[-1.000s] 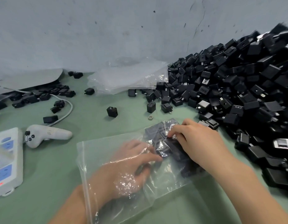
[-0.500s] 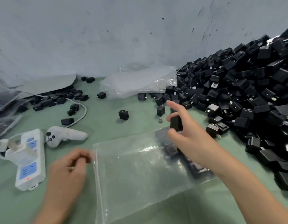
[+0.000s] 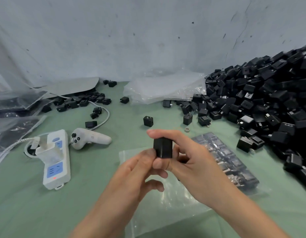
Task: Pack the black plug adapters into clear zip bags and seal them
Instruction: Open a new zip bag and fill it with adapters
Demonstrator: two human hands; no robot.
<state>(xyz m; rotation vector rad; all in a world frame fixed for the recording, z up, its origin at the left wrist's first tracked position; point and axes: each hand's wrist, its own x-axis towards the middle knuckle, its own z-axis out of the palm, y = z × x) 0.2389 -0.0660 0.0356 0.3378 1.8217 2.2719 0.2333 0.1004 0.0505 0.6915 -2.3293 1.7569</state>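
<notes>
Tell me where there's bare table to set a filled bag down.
Bare green table nearside of the power strip; a smaller patch between the controller and clear zip bag. Crowded: adapter pile right, packed bags far left.

Matt black plastic adapter [image 3: 162, 147], glossy clear bag [image 3: 167, 200]

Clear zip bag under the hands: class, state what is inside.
Black plug adapters fill the right end of the clear zip bag. Left hand and right hand cover its middle, so anything there is hidden.
</notes>
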